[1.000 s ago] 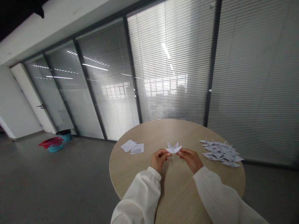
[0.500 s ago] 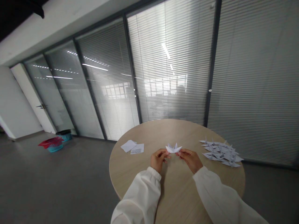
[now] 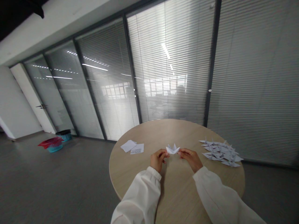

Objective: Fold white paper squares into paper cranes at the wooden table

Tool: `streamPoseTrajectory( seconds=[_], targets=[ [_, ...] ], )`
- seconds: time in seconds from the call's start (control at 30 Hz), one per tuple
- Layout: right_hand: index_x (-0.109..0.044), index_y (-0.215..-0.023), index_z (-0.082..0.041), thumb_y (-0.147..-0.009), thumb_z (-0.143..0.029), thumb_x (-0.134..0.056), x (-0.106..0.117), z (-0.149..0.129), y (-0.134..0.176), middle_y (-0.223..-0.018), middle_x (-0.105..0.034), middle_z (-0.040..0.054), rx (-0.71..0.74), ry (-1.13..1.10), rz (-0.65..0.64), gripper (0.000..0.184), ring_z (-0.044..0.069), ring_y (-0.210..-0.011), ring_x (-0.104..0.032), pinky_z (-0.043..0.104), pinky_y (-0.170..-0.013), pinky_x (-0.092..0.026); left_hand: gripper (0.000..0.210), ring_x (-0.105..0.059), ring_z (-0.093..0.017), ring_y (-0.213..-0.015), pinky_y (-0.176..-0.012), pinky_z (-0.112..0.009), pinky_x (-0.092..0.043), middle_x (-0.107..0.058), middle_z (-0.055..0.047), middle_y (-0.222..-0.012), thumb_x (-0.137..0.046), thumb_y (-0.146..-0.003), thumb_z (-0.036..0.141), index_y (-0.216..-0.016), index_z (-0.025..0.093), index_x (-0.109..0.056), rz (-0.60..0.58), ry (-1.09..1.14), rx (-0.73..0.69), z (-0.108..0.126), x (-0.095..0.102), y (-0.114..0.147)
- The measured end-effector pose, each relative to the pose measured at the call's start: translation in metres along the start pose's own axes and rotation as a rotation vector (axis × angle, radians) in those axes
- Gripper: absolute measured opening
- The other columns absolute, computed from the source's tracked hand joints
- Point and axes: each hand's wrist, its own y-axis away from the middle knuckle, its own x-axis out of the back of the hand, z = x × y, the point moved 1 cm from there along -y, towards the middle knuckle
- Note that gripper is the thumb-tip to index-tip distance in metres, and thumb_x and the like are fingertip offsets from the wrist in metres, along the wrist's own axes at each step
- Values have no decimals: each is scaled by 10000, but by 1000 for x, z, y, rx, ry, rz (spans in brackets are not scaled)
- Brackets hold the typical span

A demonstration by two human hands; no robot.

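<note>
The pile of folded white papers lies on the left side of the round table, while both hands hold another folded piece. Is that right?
Not quite: the head view shows the pile of folded white papers on the right side of the round table, not the left. The left hand and right hand do hold another folded piece between them.

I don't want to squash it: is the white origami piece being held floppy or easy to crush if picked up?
The origami piece is probably very light, being folded paper pinched at its ends by the left hand and right hand. Its points stand up, so creases may keep it fairly stiff. It looks thin, so squeezing could crumple it.
</note>
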Motion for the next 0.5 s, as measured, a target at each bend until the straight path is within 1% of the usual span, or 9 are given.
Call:
streamPoseTrajectory(
  seconds=[0.17, 0.5],
  targets=[
    [-685, -817, -165, -607, -446, -660, 1, 6, -2, -775, -684, 59, 4, 13, -11, 353, 218, -742, -603, 320, -655, -491, 155, -582, -154, -655, -412, -174, -436, -617, -29, -664, -579, -659, 279, -727, 152, -635, -27, -69, -25, -5, 1, -1],
    [-689, -764, -157, -597, -427, -664, 1, 5, -2, -742, -670, 57, -22, 48, -52, 319, 202, -715, -590, 302, -607, -488, 148, -556, -136, -619, -398, -162, -419, -589, -7, -632, -549, -662, 277, -735, 164, -610, -49, -151, -18, -12, 0, -1]
  ],
)
